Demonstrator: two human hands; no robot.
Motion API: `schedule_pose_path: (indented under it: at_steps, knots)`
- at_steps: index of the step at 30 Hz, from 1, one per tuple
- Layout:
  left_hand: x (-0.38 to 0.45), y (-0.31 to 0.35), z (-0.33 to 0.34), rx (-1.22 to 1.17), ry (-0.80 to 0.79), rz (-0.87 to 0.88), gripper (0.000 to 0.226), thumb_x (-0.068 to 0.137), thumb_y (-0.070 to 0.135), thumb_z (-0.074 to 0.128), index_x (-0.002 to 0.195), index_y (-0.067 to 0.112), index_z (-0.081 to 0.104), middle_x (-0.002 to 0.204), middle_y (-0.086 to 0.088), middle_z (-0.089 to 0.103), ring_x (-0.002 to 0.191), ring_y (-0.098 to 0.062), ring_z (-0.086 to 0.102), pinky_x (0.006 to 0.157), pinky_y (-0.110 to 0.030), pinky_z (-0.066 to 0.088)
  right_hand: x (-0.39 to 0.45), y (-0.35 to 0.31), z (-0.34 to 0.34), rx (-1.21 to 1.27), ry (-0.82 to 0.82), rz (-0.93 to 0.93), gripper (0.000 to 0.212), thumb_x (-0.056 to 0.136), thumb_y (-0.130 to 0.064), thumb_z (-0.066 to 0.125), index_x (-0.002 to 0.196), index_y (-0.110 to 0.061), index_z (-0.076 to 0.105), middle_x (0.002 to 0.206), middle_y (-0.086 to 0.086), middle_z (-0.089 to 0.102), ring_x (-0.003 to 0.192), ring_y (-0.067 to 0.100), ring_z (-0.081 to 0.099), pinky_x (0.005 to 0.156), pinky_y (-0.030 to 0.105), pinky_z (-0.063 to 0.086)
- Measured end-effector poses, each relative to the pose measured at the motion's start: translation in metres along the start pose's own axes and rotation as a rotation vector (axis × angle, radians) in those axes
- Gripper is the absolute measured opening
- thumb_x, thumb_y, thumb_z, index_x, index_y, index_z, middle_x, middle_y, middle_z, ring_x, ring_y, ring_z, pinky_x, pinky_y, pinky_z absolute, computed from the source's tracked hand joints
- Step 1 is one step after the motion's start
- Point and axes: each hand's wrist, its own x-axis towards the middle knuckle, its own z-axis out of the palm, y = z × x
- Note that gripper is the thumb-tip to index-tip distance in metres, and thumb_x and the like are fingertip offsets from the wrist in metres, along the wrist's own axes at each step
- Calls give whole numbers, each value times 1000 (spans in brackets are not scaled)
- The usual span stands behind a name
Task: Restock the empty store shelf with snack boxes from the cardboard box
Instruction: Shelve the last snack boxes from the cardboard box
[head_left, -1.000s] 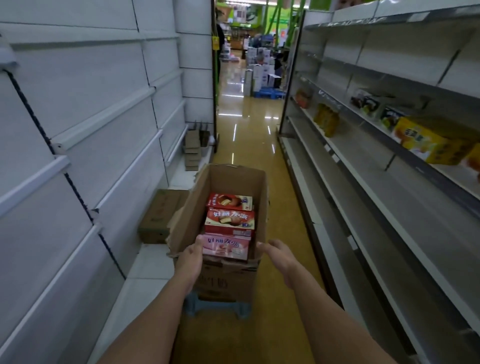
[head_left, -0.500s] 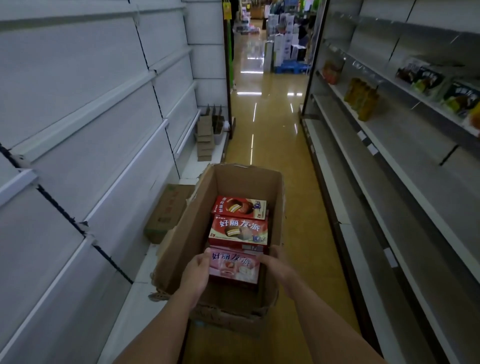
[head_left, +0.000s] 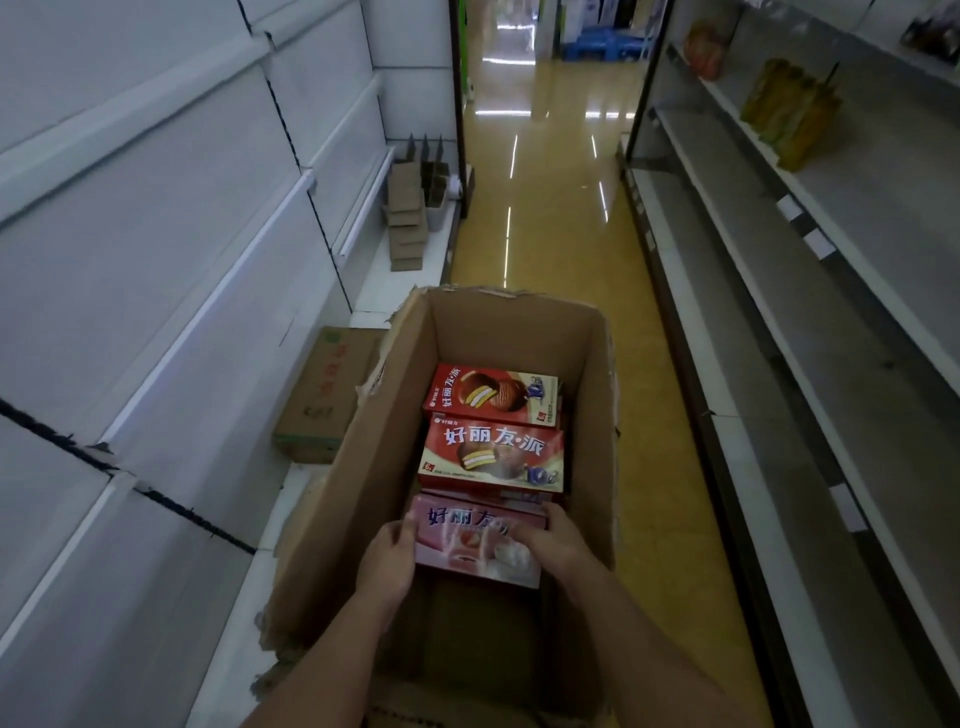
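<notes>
Both hands have closed on the glossy pink snack box (head_left: 475, 545): left hand (head_left: 387, 558), right hand (head_left: 558, 543).

Both bare forearms reach forward and down from the bottom of the view, converging toward each other. The left hand (head_left: 387, 564) has its fingers curled against the left end of the pink snack box (head_left: 475, 545), with the thumb on the upper edge — the right hand (head_left: 556, 538) lies over the box's right end, fingers bent across its top corner. The two hands face each other with the box pinched between them, wrists roughly level — the right forearm crosses in at a steeper slant than the left.
</notes>
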Motion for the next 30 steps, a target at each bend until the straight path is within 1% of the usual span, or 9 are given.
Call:
schedule_pose_path:
  at_steps: [6, 10, 12, 15, 16, 19, 22, 25, 30]
  knots:
    - [72, -25, 11, 17, -36, -89, 57, 99, 39, 42, 147, 10, 31, 133, -16, 53, 121, -30, 51, 98, -42, 40, 73, 27, 20, -5, 56, 70, 62, 79, -15, 70, 136, -16, 44, 131, 9, 56, 116, 26, 56, 100, 43, 47]
    - [109, -44, 22, -40, -75, -107, 48, 100, 32, 44, 139, 5, 39, 115, -12, 62, 99, -24, 59, 82, -34, 45, 118, 43, 32, 17, 107, 87, 58, 81, -12, 70, 135, -10, 47, 130, 12, 57, 116, 29, 57, 99, 44, 47]
    - [124, -49, 30, 3, -78, -128, 46, 100, 28, 43, 138, 3, 39, 119, -17, 59, 104, -29, 58, 81, -32, 44, 134, 52, 35, 11, 121, 113, 53, 82, -12, 68, 133, -12, 51, 129, 13, 58, 113, 28, 58, 96, 42, 50]
    - [145, -58, 39, -3, -100, -158, 47, 100, 31, 44, 137, 4, 41, 121, -18, 59, 102, -30, 60, 84, -35, 47, 148, 61, 33, -2, 139, 196, 37, 88, -10, 62, 124, -7, 58, 122, 18, 62, 104, 30, 62, 71, 27, 52]
    - [153, -64, 42, -2, -111, -162, 46, 99, 34, 44, 135, 5, 43, 118, -17, 61, 100, -29, 61, 86, -38, 49, 155, 66, 32, 7, 140, 234, 33, 90, -7, 58, 123, -1, 57, 123, 22, 61, 107, 34, 62, 69, 28, 51]
    - [171, -79, 45, -4, -147, -202, 43, 99, 38, 44, 129, 7, 49, 108, -13, 65, 93, -28, 64, 81, -39, 52, 172, 77, 39, 36, 175, 260, 34, 87, -3, 58, 121, -1, 59, 121, 25, 61, 106, 38, 61, 90, 42, 53]
    - [180, -87, 49, -17, -159, -239, 43, 97, 40, 46, 123, 6, 53, 103, -13, 67, 89, -27, 66, 71, -33, 51, 188, 83, 46, 91, 212, 243, 35, 83, -2, 63, 118, -5, 61, 116, 17, 64, 100, 30, 62, 77, 34, 52]
    - [181, -90, 56, -45, -91, -255, 37, 95, 37, 51, 114, 6, 57, 96, -13, 68, 84, -28, 66, 74, -37, 53, 199, 85, 47, 169, 263, 243, 35, 83, 2, 60, 118, -1, 61, 115, 15, 63, 98, 28, 60, 66, 28, 47]
    - [165, -91, 55, -97, -63, -299, 36, 94, 32, 54, 122, 9, 51, 91, -6, 62, 78, -20, 60, 63, -29, 46, 205, 93, 55, 179, 341, 305, 53, 75, -9, 65, 126, -6, 55, 121, 16, 62, 105, 31, 62, 88, 42, 54]
